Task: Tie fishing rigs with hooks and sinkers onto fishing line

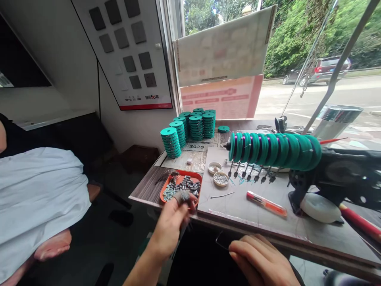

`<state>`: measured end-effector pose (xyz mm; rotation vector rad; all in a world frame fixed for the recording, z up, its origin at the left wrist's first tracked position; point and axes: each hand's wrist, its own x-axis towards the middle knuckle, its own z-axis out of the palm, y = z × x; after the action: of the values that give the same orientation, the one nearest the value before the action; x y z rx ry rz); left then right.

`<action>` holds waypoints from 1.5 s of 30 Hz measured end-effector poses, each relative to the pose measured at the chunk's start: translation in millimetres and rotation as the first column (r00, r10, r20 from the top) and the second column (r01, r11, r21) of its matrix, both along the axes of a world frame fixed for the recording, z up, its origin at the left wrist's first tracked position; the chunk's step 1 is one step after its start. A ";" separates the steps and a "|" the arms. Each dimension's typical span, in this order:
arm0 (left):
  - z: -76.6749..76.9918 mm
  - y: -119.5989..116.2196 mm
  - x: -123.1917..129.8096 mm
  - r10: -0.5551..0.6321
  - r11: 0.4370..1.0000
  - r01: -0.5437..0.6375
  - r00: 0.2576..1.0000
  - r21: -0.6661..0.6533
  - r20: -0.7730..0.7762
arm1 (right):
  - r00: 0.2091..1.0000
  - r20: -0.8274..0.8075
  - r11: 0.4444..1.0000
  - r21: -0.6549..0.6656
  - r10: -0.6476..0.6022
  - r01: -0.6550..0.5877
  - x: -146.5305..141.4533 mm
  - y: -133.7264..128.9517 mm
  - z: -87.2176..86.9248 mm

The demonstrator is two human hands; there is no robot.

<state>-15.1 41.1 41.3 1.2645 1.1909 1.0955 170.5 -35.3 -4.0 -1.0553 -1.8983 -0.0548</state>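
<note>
My left hand [171,220] is over the front edge of an orange tray [200,178], its fingers curled and smeared by motion around small grey pieces. In the tray lie dark grey cylinders [190,185] and small pale green parts [169,192]. My right hand [262,258] is low in front of the table edge, thumb and fingers pinched on a thin dark wire loop [222,241]. To the right of the tray sit a round dish of small silvery beads [221,179] and another small dish [214,168].
Stacks of green spools [196,127] stand at the back left. A row of green discs [274,151] hangs on a black machine [336,171] at right. An orange cutter [266,203] and a thin rod [222,195] lie on the table [238,218]. Another person [38,190] sits at left.
</note>
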 end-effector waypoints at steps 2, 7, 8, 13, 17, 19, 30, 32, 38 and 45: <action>-12.0 -23.5 7.8 -0.109 0.929 0.219 0.932 -0.297 0.347 | 0.999 0.027 0.999 -0.007 0.034 -0.034 -1.1 -0.4 0.0; -40.1 -49.2 22.0 -0.003 0.842 0.284 0.853 -0.458 0.522 | 1.000 0.023 0.999 0.044 0.010 -0.011 -6.8 -0.5 -9.4; -43.9 -50.8 23.2 -0.006 0.844 0.283 0.855 -0.456 0.519 | 1.000 0.013 0.999 0.048 0.001 -0.002 -7.8 -0.8 -11.9; -60.8 -55.4 27.0 -0.048 0.871 0.251 0.898 -0.422 0.436 | 1.000 0.025 1.000 0.031 -0.003 0.002 -9.2 -2.1 -18.5; -69.9 -56.3 29.3 0.003 0.888 0.180 0.918 -0.423 0.397 | 1.000 0.024 1.000 0.025 0.010 -0.010 -9.1 -1.5 -19.8; -71.2 -56.3 29.4 0.004 0.902 0.154 0.931 -0.404 0.364 | 0.999 0.034 1.000 0.028 0.008 -0.009 -9.2 -1.3 -20.2; -69.3 -62.7 33.4 0.145 0.967 -0.104 0.975 -0.235 0.167 | 0.999 0.049 1.000 0.016 -0.011 0.010 -9.8 -1.1 -23.1; -69.6 -62.7 33.0 0.126 0.971 -0.091 0.981 -0.221 0.147 | 0.998 0.055 1.000 0.000 -0.014 0.014 -9.5 -1.1 -24.6; -68.4 -61.8 31.4 0.098 0.976 -0.076 0.991 -0.204 0.097 | 0.998 0.056 1.000 -0.010 -0.013 0.014 -10.5 -2.0 -26.1; -76.9 -62.5 28.1 0.076 0.978 -0.058 0.993 -0.202 0.086 | 0.992 0.123 1.000 0.006 0.017 -0.017 -8.2 -1.8 -5.4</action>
<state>13.1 -21.3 -35.6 1.0155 1.2472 1.0439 162.3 -37.1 -9.4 -1.0515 -2.0160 -0.1194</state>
